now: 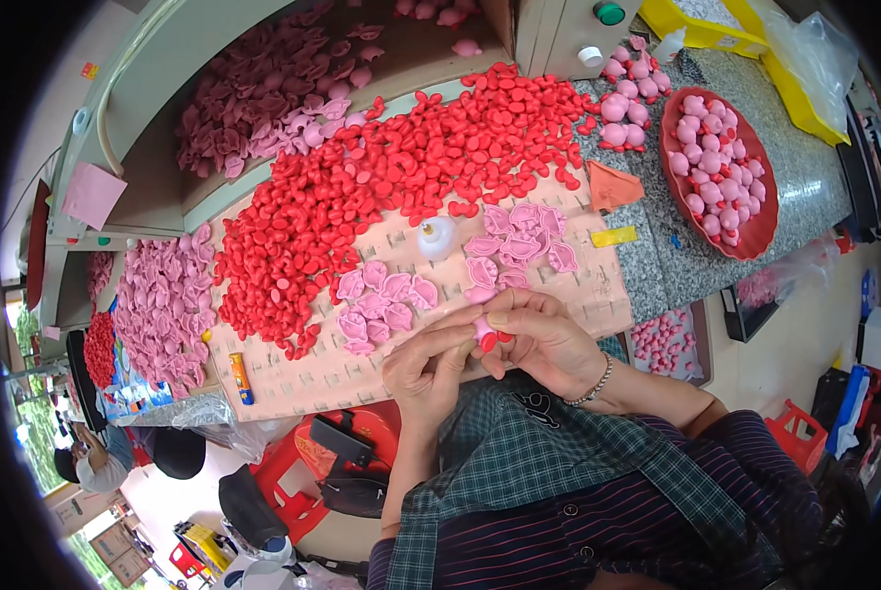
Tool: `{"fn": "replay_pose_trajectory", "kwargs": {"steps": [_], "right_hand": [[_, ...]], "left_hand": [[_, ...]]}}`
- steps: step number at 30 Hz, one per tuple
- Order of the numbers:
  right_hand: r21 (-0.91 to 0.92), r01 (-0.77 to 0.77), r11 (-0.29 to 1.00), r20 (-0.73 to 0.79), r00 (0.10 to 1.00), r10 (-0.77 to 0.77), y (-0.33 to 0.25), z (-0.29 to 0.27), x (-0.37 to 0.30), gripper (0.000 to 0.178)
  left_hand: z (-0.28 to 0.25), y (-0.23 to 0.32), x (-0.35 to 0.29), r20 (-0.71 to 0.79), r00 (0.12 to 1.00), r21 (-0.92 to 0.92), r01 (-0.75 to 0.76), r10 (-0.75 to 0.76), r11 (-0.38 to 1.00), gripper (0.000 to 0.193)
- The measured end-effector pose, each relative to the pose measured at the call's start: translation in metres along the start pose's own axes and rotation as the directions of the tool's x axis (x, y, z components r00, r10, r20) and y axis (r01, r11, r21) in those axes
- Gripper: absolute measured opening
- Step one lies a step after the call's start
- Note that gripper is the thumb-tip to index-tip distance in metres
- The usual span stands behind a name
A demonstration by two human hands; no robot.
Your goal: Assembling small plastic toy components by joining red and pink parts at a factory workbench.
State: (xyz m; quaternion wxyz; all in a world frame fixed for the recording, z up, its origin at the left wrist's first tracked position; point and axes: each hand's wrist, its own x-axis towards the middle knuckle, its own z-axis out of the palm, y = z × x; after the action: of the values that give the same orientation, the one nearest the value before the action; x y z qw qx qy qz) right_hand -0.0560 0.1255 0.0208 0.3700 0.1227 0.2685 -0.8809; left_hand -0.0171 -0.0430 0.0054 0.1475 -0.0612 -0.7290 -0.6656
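Close in front of me, both hands grip a small pink figure part [479, 324] with red pieces at its lower end. My left hand [429, 362] is closed, its fingertips pressing the part from the left. From the right, my right hand [547, 339] pinches it between thumb and fingers; a bracelet circles that wrist. Just beyond lie two groups of hollow pink shells, a left one [396, 287] and a right one [542, 222]. Between these groups stands a white squeeze bottle [437, 238]. A large heap of red pieces [401, 157] spreads across the peach work mat [362, 379].
At the right, a red bowl [767, 211] holds pink-and-red figures, with more figures [622, 108] beside it. Pink shells [165, 310] pile up at the left. A machine [558, 39] borders the far side. A glue-stick-like tube [241, 379] lies near the mat's left edge.
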Motion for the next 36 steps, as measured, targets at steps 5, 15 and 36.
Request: {"fn": "replay_pose_trajectory", "kwargs": {"steps": [5,15,36], "right_hand": [[-0.014,0.044,0.999,-0.03,0.999,-0.044,0.001,0.001,0.001,0.014],[-0.131,0.031,0.991,-0.08,0.996,-0.042,0.0,0.0,0.001,0.011],[-0.109,0.043,0.993,-0.147,0.987,-0.059,0.005,0.002,0.001,0.008]], "left_hand": [[0.005,0.003,-0.003,0.023,0.997,-0.134,0.08,-0.078,0.988,0.02],[0.015,-0.001,-0.002,0.051,0.998,0.152,-0.037,0.029,0.988,0.042],[0.014,-0.006,-0.012,0.068,0.989,0.283,-0.146,0.132,0.948,0.04]]}}
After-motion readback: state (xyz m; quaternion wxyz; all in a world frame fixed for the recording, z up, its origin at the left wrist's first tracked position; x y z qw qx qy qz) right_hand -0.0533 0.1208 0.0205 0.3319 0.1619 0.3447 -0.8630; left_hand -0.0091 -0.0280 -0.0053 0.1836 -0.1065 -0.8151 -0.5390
